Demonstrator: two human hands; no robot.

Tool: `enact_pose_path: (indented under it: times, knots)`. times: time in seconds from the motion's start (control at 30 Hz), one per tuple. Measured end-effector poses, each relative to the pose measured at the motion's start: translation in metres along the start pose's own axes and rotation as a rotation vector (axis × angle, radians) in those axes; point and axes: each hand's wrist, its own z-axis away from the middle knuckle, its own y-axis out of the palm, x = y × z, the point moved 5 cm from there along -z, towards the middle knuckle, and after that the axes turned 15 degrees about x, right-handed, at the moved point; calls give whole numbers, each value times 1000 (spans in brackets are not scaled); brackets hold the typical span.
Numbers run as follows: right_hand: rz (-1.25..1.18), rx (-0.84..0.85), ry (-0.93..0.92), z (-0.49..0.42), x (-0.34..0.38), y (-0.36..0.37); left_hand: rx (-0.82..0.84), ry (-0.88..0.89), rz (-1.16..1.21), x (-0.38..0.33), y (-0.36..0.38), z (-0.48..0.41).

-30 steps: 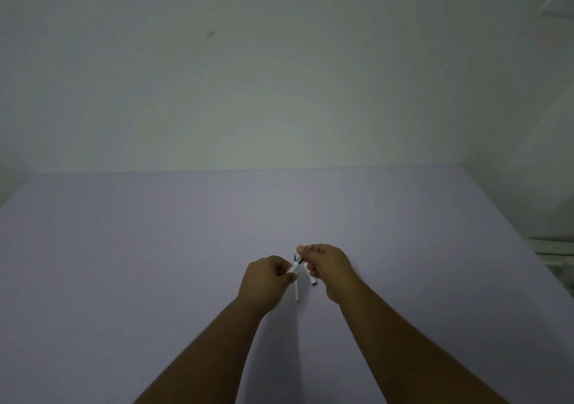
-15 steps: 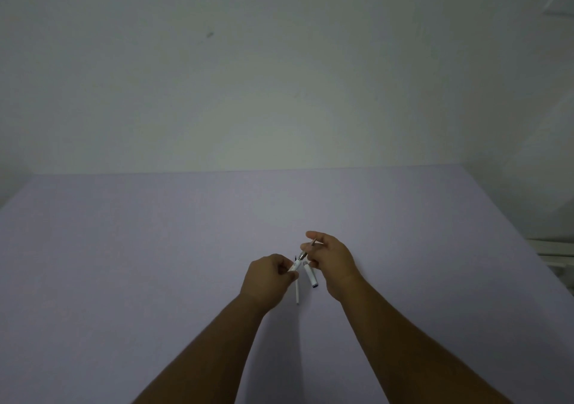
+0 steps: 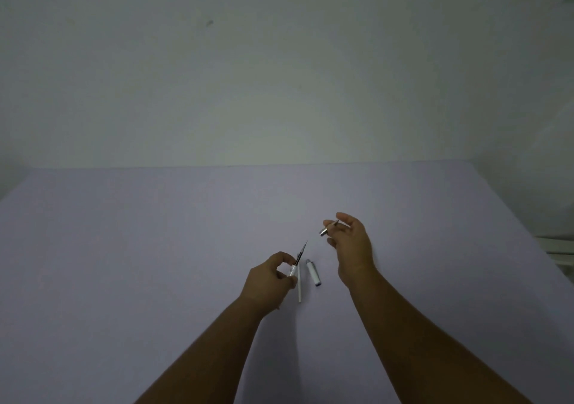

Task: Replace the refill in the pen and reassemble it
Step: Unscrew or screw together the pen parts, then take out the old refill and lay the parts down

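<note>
My left hand (image 3: pixel 271 278) grips a white pen barrel (image 3: pixel 293 270) near its open end, and a dark thin refill (image 3: pixel 301 252) sticks out of it, pointing up and away. My right hand (image 3: pixel 351 242) is lifted to the right and pinches the small metallic tip section (image 3: pixel 327 228) between thumb and fingers. A thin white refill (image 3: pixel 299 285) lies on the table just right of my left hand. Beside it lies a short white cap (image 3: pixel 312 272) with a dark end.
The work surface is a pale lilac table (image 3: pixel 155 248) that ends at a plain wall behind. Its right edge runs diagonally past a white object (image 3: pixel 556 248) at the far right.
My right hand has pulled the metallic tip section off the barrel and moved up and right. The refill now stands bare from the barrel. My left hand stayed almost still.
</note>
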Motion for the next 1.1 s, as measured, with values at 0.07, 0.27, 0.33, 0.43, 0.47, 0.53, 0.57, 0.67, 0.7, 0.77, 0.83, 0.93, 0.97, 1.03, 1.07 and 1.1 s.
enact_pose_path:
  times: [0.07,0.27,0.33,0.43,0.47,0.53,0.57,0.67,0.7,0.77,0.83,0.93,0.97,1.03,1.07,1.1]
  knots:
    - [186,-25,77,-5,-12,-9,-5,-18,8,6,0,-3]
    - [752,93,280,-7,-61,-22,-9,-58,13,24,6,-13]
    - [820,103,280,-7,-64,-24,3,-67,6,29,9,-16]
    - [834,94,264,-8,-67,-26,10,-76,-1,34,11,-19]
    - [826,92,260,-9,-69,-27,11,-76,-6,35,12,-19]
    - [815,103,262,-10,-73,-29,13,-80,-24,36,13,-21]
    - [809,106,262,-10,-74,-28,14,-81,-28,36,13,-21]
    - [751,90,254,-9,-76,-29,18,-80,-30,36,13,-22]
    - [743,87,252,-9,-76,-29,19,-81,-33,35,13,-22]
    - [743,86,248,-7,-75,-28,22,-83,-27,35,14,-21]
    - [722,82,245,-6,-74,-28,27,-83,-23,35,14,-21]
    - [678,46,224,-5,-69,-30,26,-71,-19,32,15,-20]
    - [655,39,212,-4,-66,-30,25,-65,-20,31,15,-21]
    - [535,70,205,-3,-60,-27,20,-52,-30,27,15,-21]
    - [444,118,214,-2,-57,-23,16,-43,-37,25,16,-22]
    - [363,177,229,0,-55,-19,14,-34,-40,22,17,-23]
